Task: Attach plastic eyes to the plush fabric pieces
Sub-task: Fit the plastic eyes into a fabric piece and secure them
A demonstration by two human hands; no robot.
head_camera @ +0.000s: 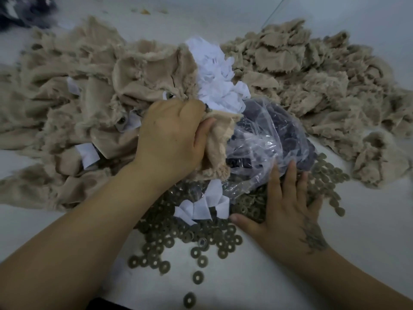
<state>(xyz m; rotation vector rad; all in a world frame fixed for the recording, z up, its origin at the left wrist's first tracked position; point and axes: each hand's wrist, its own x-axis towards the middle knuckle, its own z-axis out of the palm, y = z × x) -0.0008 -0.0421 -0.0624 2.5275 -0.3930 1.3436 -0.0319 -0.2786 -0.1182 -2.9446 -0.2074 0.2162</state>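
On washers (223, 238) – right hand (288, 211) flat, released | left hand (169, 139) grasping plush piece (220, 142), seemingly

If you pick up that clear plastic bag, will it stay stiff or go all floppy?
Probably floppy: the bag is thin and crinkled all over. It likely sags, since dark pieces bulge inside it. It may be slippery too, because its film shines. The right hand lies with straight fingers by its edge, on the washers.
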